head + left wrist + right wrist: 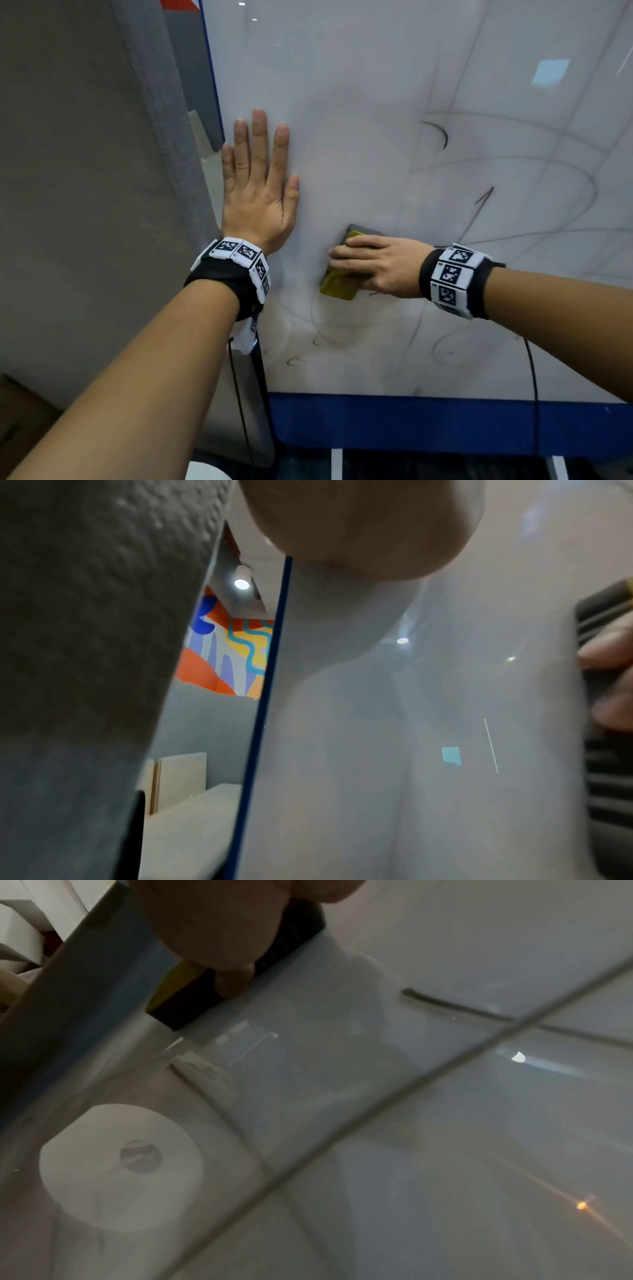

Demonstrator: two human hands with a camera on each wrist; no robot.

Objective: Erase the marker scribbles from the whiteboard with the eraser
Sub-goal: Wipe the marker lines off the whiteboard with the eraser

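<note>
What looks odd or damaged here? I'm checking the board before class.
Nothing looks damaged. The white glossy whiteboard carries faint dark marker scribbles, with the yellow felt-backed eraser under the right hand; the left hand lies flat.

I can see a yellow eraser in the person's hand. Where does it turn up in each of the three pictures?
Head view: the eraser sits low and centre, pressed on the whiteboard under the right hand.
Left wrist view: at the far right edge, its dark ribbed side with fingertips on it.
Right wrist view: upper left, a yellow and dark strip beneath the fingers.
Shared landmark: the whiteboard's blue frame.
</note>
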